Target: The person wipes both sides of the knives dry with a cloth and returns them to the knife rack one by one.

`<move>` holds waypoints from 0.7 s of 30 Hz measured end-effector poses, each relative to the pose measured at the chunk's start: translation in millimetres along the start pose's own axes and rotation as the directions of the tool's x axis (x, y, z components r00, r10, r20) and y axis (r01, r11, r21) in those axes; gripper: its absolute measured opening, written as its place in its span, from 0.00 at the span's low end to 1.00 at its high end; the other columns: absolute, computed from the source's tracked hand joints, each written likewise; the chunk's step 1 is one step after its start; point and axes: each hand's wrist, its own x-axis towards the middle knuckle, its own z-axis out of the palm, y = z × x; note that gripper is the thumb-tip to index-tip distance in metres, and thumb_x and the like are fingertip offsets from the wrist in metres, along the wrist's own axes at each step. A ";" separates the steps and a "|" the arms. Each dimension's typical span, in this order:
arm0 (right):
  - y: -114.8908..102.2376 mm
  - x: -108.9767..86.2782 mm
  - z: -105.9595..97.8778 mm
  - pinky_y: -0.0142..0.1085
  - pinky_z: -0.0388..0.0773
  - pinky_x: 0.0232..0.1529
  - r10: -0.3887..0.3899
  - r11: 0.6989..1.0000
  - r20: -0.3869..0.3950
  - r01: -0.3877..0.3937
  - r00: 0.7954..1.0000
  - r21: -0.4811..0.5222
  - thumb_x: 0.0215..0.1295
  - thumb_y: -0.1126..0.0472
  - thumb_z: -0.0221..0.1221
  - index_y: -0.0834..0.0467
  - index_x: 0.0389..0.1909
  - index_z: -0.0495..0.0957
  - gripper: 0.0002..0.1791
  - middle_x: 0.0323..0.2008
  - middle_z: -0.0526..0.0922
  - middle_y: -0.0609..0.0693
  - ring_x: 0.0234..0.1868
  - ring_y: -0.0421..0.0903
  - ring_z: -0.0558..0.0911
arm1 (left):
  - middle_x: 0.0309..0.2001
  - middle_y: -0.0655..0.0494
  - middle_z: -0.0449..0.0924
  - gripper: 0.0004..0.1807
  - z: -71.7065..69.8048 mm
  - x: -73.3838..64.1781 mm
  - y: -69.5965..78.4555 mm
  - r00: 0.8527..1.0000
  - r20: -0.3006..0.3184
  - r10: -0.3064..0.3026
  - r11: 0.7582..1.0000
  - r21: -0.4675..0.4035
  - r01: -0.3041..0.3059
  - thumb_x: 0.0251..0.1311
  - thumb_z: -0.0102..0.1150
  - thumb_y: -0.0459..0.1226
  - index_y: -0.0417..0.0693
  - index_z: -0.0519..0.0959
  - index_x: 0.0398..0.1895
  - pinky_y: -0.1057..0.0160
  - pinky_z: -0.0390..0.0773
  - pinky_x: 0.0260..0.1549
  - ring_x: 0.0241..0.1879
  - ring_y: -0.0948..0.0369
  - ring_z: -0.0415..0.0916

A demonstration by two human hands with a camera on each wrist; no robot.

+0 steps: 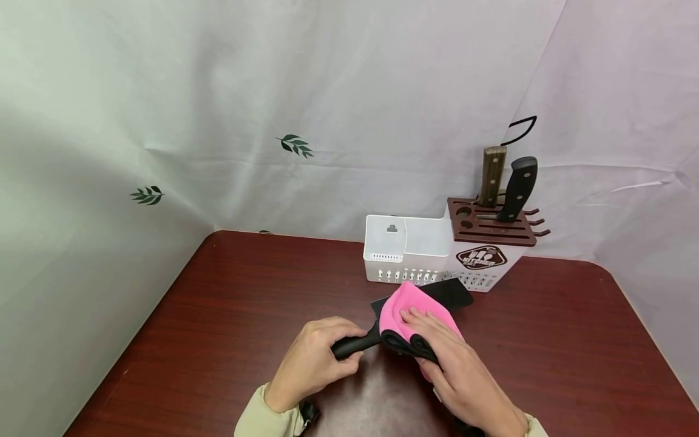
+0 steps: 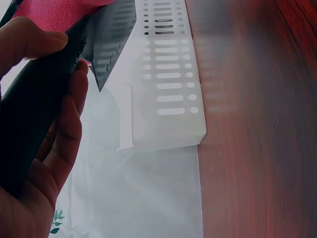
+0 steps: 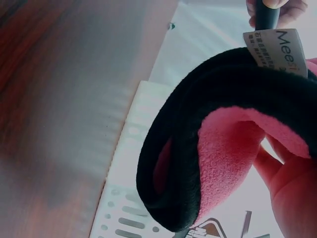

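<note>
My left hand (image 1: 317, 358) grips the black handle of a broad, dark-bladed kitchen knife (image 1: 450, 294), held above the table. In the left wrist view the thumb lies along one side of the handle (image 2: 37, 94), with fingers curled round the other. A pink cloth (image 1: 404, 306) with black edging is folded over the middle of the blade. My right hand (image 1: 459, 370) holds this cloth against the blade, fingers lying across its top. The right wrist view shows the cloth's black edge (image 3: 166, 134) and white label (image 3: 277, 52). Cloth and right hand hide much of the blade.
Behind the blade stands a white perforated knife holder (image 1: 406, 267) with a brown slotted top (image 1: 480, 233). A wooden-handled tool (image 1: 493, 176) and a black-handled knife (image 1: 517, 188) stand in it. The reddish-brown table (image 1: 262, 291) meets a white fabric wall (image 1: 327, 91).
</note>
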 end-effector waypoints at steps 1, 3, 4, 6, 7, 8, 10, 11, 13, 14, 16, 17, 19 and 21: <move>0.1 0.1 0.3 0.35 0.55 0.74 -0.009 1.000 -0.001 0.009 1.000 -0.002 0.76 0.57 0.53 0.59 0.71 0.68 0.26 0.69 0.72 0.53 0.70 0.54 0.70 | 0.37 0.66 0.84 0.16 -0.1 0.0 0.0 1.000 0.000 -0.001 1.000 0.000 0.001 0.41 0.74 0.29 0.51 0.87 0.37 0.73 0.79 0.42 0.40 0.71 0.81; 0.3 0.4 0.6 0.35 0.55 0.74 -0.021 1.000 -0.001 0.021 1.000 -0.008 0.78 0.55 0.52 0.59 0.71 0.69 0.25 0.69 0.72 0.54 0.70 0.54 0.70 | 0.38 0.66 0.84 0.16 -0.4 0.4 0.4 1.000 -0.001 -0.001 1.000 -0.003 0.001 0.42 0.74 0.29 0.51 0.87 0.37 0.73 0.79 0.43 0.40 0.71 0.81; 0.4 0.5 0.6 0.35 0.55 0.74 -0.023 1.000 0.001 0.023 1.000 -0.011 0.78 0.53 0.52 0.59 0.71 0.69 0.25 0.69 0.72 0.54 0.70 0.54 0.70 | 0.38 0.66 0.84 0.15 -0.6 0.7 0.6 1.000 -0.001 0.000 1.000 -0.004 0.000 0.42 0.74 0.29 0.51 0.87 0.37 0.73 0.79 0.43 0.40 0.71 0.81; 0.4 0.7 0.5 0.35 0.54 0.74 -0.028 0.999 0.009 0.028 1.000 -0.017 0.78 0.52 0.51 0.58 0.71 0.69 0.26 0.69 0.72 0.54 0.70 0.54 0.70 | 0.38 0.66 0.84 0.15 -0.9 1.1 0.9 1.000 -0.002 0.002 1.000 -0.004 -0.002 0.43 0.74 0.29 0.51 0.87 0.37 0.72 0.79 0.43 0.40 0.71 0.81; 0.6 0.8 0.4 0.36 0.54 0.74 -0.030 0.999 0.012 0.031 0.999 -0.026 0.79 0.51 0.51 0.58 0.71 0.70 0.26 0.69 0.72 0.54 0.70 0.54 0.70 | 0.38 0.66 0.84 0.15 -1.1 1.2 1.2 1.000 0.001 -0.003 1.000 -0.006 0.003 0.43 0.73 0.29 0.51 0.87 0.37 0.73 0.79 0.43 0.40 0.71 0.81; 0.8 0.9 0.4 0.36 0.54 0.74 -0.032 0.999 0.015 0.033 0.999 -0.040 0.79 0.50 0.49 0.58 0.71 0.70 0.26 0.69 0.72 0.53 0.70 0.54 0.70 | 0.38 0.66 0.84 0.15 -1.2 1.3 1.3 1.000 0.002 -0.003 1.000 -0.007 0.003 0.43 0.73 0.29 0.51 0.87 0.37 0.73 0.79 0.44 0.41 0.71 0.81; 1.7 1.0 0.0 0.36 0.54 0.74 -0.032 0.998 0.024 0.033 0.999 -0.061 0.81 0.49 0.45 0.58 0.71 0.69 0.26 0.69 0.72 0.53 0.70 0.54 0.70 | 0.38 0.67 0.84 0.15 -1.1 1.4 1.5 1.000 0.005 -0.004 1.000 -0.009 0.004 0.44 0.73 0.29 0.52 0.87 0.37 0.73 0.79 0.44 0.40 0.71 0.81; 2.2 1.0 -0.2 0.36 0.54 0.74 -0.034 0.997 0.026 0.036 0.999 -0.072 0.81 0.48 0.44 0.59 0.71 0.69 0.27 0.69 0.72 0.53 0.70 0.54 0.70 | 0.38 0.67 0.84 0.15 -1.0 1.3 1.5 1.000 0.006 -0.004 1.000 -0.009 0.004 0.43 0.73 0.29 0.52 0.87 0.37 0.73 0.79 0.43 0.40 0.71 0.81; 3.3 0.8 -0.7 0.36 0.53 0.74 -0.032 0.995 0.035 0.035 0.999 -0.092 0.81 0.47 0.41 0.59 0.71 0.69 0.28 0.69 0.72 0.53 0.70 0.53 0.70 | 0.38 0.67 0.84 0.15 -0.7 1.1 1.4 1.000 0.007 -0.005 1.000 -0.009 0.005 0.43 0.73 0.29 0.52 0.87 0.37 0.73 0.79 0.43 0.40 0.71 0.81; 3.8 0.6 -1.0 0.36 0.53 0.74 -0.027 0.995 0.040 0.030 0.999 -0.099 0.82 0.47 0.40 0.59 0.71 0.69 0.28 0.69 0.72 0.53 0.70 0.53 0.70 | 0.38 0.67 0.84 0.15 -0.6 1.0 1.4 1.000 0.007 -0.004 1.000 -0.008 0.004 0.43 0.73 0.29 0.52 0.87 0.37 0.73 0.79 0.43 0.40 0.71 0.81; 4.8 0.1 -1.8 0.35 0.53 0.74 -0.013 0.995 0.053 0.018 0.998 -0.099 0.81 0.46 0.39 0.58 0.71 0.69 0.29 0.69 0.72 0.53 0.70 0.53 0.69 | 0.38 0.66 0.85 0.15 -0.2 0.9 1.3 1.000 0.006 -0.001 1.000 -0.008 0.001 0.43 0.73 0.29 0.51 0.88 0.36 0.73 0.79 0.44 0.40 0.71 0.81; 5.4 -0.2 -2.2 0.35 0.52 0.74 -0.008 0.995 0.057 0.014 0.998 -0.100 0.81 0.46 0.39 0.58 0.71 0.69 0.29 0.69 0.72 0.53 0.70 0.53 0.69 | 0.38 0.66 0.85 0.15 -0.1 0.9 1.1 1.000 0.005 0.000 1.000 -0.009 0.000 0.43 0.73 0.29 0.51 0.88 0.37 0.73 0.79 0.44 0.40 0.71 0.81; 6.6 -0.8 -3.3 0.34 0.52 0.74 0.005 0.995 0.062 0.001 0.998 -0.102 0.81 0.45 0.38 0.58 0.70 0.70 0.29 0.70 0.71 0.52 0.71 0.52 0.69 | 0.38 0.66 0.85 0.15 0.1 0.7 0.9 1.000 0.005 -0.001 1.000 -0.011 0.001 0.43 0.73 0.29 0.51 0.88 0.37 0.73 0.79 0.44 0.40 0.71 0.81; 8.4 -1.3 -4.5 0.34 0.52 0.74 0.008 0.995 0.053 -0.002 0.999 -0.102 0.81 0.45 0.37 0.59 0.69 0.71 0.29 0.69 0.72 0.53 0.70 0.52 0.69 | 0.38 0.66 0.85 0.15 0.2 0.7 0.9 1.000 0.007 -0.005 1.000 -0.017 0.005 0.43 0.73 0.28 0.51 0.88 0.37 0.73 0.79 0.44 0.40 0.71 0.81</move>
